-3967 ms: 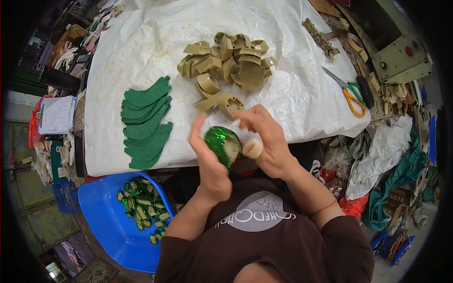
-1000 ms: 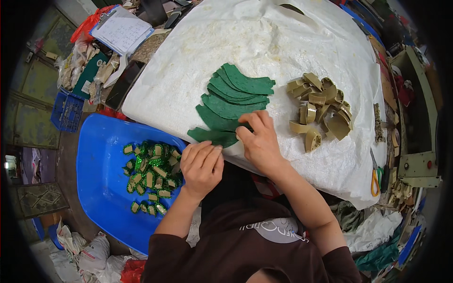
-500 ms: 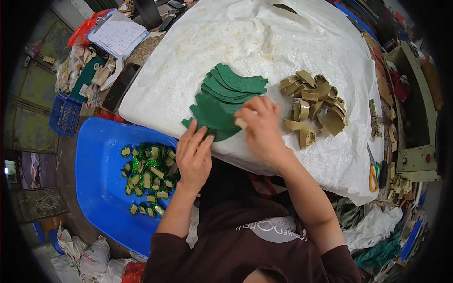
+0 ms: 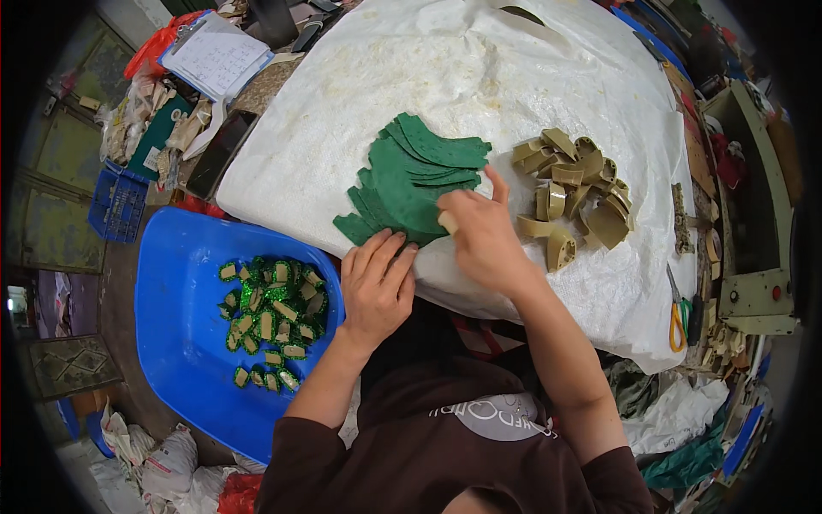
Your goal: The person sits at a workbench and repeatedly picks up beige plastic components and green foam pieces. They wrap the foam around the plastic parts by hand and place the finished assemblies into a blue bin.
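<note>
A fan of overlapping green sheet pieces (image 4: 398, 184) with curved edges lies on the white-covered table in front of me. My left hand (image 4: 377, 278) rests its outstretched fingertips on the near edge of the fan. At the fan's right side, my right hand (image 4: 488, 236) is closed round a small pale block (image 4: 448, 222); most of it is hidden by the fingers, so its kind is unclear. To the right of that hand sits a pile of tan curved hollow pieces (image 4: 561, 204) that look like shoe heels.
A blue basin (image 4: 180, 343) at left holds several glittery green wrapped pieces (image 4: 274, 317) with tan faces. Orange-handled scissors (image 4: 677, 330) lie at the table's right edge. A clipboard with paper (image 4: 216, 56) and a dark flat phone-like slab (image 4: 221, 154) are at the far left.
My left hand has slid right and slightly down along the green pieces' near edge. The pale block in my right hand has shifted slightly right, and one right finger now points farther up.
</note>
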A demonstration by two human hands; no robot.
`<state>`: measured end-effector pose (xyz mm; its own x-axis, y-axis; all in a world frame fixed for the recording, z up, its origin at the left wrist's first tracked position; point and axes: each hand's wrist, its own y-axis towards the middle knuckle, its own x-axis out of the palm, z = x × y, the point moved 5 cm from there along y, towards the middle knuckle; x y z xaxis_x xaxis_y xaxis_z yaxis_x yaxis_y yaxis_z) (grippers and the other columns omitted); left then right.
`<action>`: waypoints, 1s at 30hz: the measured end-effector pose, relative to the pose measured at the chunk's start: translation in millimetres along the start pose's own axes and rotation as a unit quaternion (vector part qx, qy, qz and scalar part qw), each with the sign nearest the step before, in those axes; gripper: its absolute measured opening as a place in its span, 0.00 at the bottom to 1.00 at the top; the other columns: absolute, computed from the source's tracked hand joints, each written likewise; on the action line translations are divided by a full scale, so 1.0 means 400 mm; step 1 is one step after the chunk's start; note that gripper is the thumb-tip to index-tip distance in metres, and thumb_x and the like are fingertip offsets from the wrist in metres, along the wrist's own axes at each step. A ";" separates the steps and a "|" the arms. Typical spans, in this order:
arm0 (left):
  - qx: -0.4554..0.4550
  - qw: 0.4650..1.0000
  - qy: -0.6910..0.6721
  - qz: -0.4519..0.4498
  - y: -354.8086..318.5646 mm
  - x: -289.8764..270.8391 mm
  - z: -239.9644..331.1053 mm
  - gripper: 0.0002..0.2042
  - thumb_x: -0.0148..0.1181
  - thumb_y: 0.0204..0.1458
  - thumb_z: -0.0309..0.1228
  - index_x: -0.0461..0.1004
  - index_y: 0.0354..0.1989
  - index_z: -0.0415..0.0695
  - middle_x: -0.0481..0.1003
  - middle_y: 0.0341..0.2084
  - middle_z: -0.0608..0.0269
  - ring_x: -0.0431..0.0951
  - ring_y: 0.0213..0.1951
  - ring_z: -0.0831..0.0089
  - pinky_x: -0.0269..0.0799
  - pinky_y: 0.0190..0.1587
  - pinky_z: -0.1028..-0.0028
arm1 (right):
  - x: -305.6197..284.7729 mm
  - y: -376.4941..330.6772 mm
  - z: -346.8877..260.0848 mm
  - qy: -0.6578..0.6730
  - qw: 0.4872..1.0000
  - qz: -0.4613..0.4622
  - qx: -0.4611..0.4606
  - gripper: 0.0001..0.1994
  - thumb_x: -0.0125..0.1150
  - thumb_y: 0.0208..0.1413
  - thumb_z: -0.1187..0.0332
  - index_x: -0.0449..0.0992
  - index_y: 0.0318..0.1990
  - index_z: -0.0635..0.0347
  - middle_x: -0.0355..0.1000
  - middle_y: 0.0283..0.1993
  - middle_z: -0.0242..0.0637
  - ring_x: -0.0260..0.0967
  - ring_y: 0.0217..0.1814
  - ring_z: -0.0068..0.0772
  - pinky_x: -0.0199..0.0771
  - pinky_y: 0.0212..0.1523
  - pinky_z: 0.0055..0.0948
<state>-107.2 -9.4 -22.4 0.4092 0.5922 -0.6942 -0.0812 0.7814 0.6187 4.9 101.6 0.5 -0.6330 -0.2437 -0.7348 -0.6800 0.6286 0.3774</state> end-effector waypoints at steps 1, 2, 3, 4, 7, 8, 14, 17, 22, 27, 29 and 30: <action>-0.012 1.000 0.009 -0.014 0.001 0.001 0.002 0.14 0.60 0.39 0.20 0.76 0.38 0.41 0.75 0.41 0.58 0.73 0.48 0.60 0.62 0.51 0.64 | -0.016 -0.005 0.009 0.073 0.997 0.014 0.015 0.16 0.48 0.39 0.86 0.68 0.37 0.59 0.67 0.31 0.37 0.68 0.42 0.45 0.45 0.65 0.51; -0.008 1.000 0.007 -0.020 0.001 0.005 0.004 0.14 0.60 0.39 0.20 0.76 0.39 0.40 0.75 0.42 0.58 0.73 0.48 0.59 0.61 0.51 0.64 | -0.055 -0.017 0.012 0.092 0.991 0.088 0.034 0.19 0.45 0.40 0.89 0.66 0.42 0.62 0.68 0.32 0.40 0.68 0.42 0.48 0.54 0.61 0.47; -0.005 1.000 0.009 -0.026 0.000 0.005 0.004 0.15 0.59 0.40 0.21 0.76 0.40 0.40 0.74 0.42 0.57 0.73 0.48 0.59 0.60 0.52 0.64 | -0.087 -0.027 0.014 0.179 0.973 0.117 0.089 0.18 0.45 0.40 0.89 0.67 0.41 0.62 0.68 0.32 0.40 0.68 0.43 0.48 0.56 0.59 0.47; -0.003 0.999 0.009 -0.032 -0.001 0.007 0.003 0.16 0.59 0.40 0.21 0.76 0.42 0.39 0.74 0.43 0.56 0.73 0.49 0.58 0.59 0.53 0.65 | -0.119 -0.042 0.015 0.263 0.943 0.144 0.144 0.18 0.45 0.41 0.88 0.67 0.41 0.63 0.68 0.32 0.41 0.67 0.43 0.48 0.58 0.57 0.46; -0.036 0.998 0.002 -0.055 0.005 -0.016 0.025 0.17 0.56 0.44 0.22 0.75 0.46 0.37 0.74 0.45 0.52 0.72 0.50 0.57 0.58 0.55 0.63 | -0.179 -0.115 0.028 0.299 0.923 0.127 0.204 0.16 0.49 0.40 0.87 0.68 0.39 0.62 0.66 0.31 0.40 0.66 0.43 0.46 0.61 0.52 0.42; -0.027 0.998 -0.010 -0.063 0.024 -0.032 0.049 0.17 0.54 0.46 0.23 0.74 0.47 0.36 0.74 0.45 0.51 0.73 0.49 0.59 0.59 0.54 0.65 | -0.190 -0.135 0.032 0.274 0.932 0.106 0.211 0.16 0.51 0.39 0.86 0.69 0.38 0.62 0.66 0.30 0.40 0.65 0.42 0.45 0.61 0.50 0.41; -0.226 0.874 -0.382 -0.197 0.022 0.063 0.130 0.16 0.41 0.60 0.27 0.71 0.51 0.34 0.75 0.38 0.58 0.72 0.33 0.79 0.65 0.34 0.81 | -0.207 -0.201 -0.049 -0.024 0.993 -0.114 -0.006 0.18 0.57 0.34 0.81 0.73 0.38 0.57 0.66 0.33 0.36 0.62 0.40 0.40 0.62 0.44 0.34; -0.335 0.741 -0.577 -0.081 0.026 0.112 0.119 0.15 0.41 0.63 0.31 0.69 0.52 0.37 0.74 0.33 0.61 0.69 0.26 0.79 0.65 0.29 0.79 | -0.268 -0.239 0.032 -0.134 0.984 0.065 0.093 0.20 0.57 0.34 0.80 0.73 0.42 0.58 0.68 0.39 0.36 0.63 0.43 0.41 0.66 0.45 0.36; -0.242 0.604 -0.756 -0.077 0.083 0.172 0.196 0.23 0.37 0.64 0.41 0.54 0.62 0.39 0.71 0.47 0.49 0.74 0.47 0.58 0.70 0.48 0.62 | -0.221 -0.279 0.100 -0.217 0.961 0.113 0.125 0.25 0.58 0.36 0.80 0.70 0.49 0.59 0.67 0.49 0.40 0.62 0.48 0.46 0.67 0.49 0.37; -0.239 0.606 -0.750 -0.114 0.116 0.260 0.236 0.23 0.39 0.63 0.41 0.55 0.62 0.40 0.63 0.57 0.45 0.65 0.58 0.59 0.60 0.59 0.60 | -0.224 -0.326 0.100 -0.084 0.985 0.061 0.138 0.30 0.57 0.36 0.79 0.66 0.55 0.61 0.62 0.54 0.47 0.59 0.52 0.52 0.63 0.55 0.42; -0.258 0.624 -0.730 -0.107 0.109 0.259 0.238 0.23 0.39 0.63 0.41 0.56 0.61 0.40 0.65 0.55 0.47 0.67 0.56 0.62 0.63 0.56 0.63 | -0.264 -0.358 0.087 0.027 0.984 0.100 0.148 0.31 0.56 0.37 0.79 0.65 0.56 0.62 0.62 0.55 0.49 0.58 0.54 0.54 0.63 0.56 0.42; -0.271 0.606 -0.739 -0.112 0.101 0.257 0.241 0.22 0.39 0.64 0.40 0.56 0.61 0.39 0.67 0.53 0.48 0.69 0.53 0.64 0.65 0.53 0.65 | -0.287 -0.377 0.088 0.027 0.980 0.085 0.180 0.31 0.56 0.38 0.79 0.64 0.58 0.61 0.61 0.56 0.51 0.57 0.55 0.55 0.61 0.58 0.42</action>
<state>19.3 64.3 -33.3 0.7999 -0.0525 0.5978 0.0053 0.9967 0.0804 193.2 60.6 8.3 -0.7505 -0.1456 -0.6446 -0.3949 0.8809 0.2609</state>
